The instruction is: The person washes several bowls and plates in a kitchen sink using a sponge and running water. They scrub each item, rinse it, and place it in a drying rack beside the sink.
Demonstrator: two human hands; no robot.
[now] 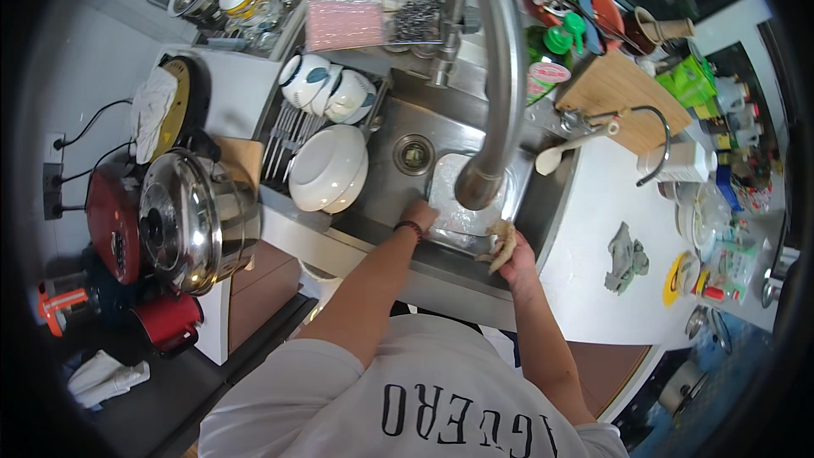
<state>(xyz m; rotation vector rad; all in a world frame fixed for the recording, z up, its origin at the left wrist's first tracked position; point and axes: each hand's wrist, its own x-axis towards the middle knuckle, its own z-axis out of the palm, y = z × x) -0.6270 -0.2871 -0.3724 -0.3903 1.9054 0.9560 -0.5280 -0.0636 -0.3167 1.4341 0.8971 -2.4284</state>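
Note:
A shiny, pale rectangular tray lies in the stainless steel sink, partly hidden by the faucet that arches over it. My left hand, with a dark bracelet at the wrist, is curled at the tray's near left edge; its fingertips are hard to see. In my right hand is a crumpled tan cloth, held by the tray's near right corner. The sink drain shows beyond my left hand.
Left of the sink, white bowls and stacked white dishes fill a rack. A large steel pot stands farther left. On the right counter are a wooden cutting board, a pale spoon and a grey-green cloth.

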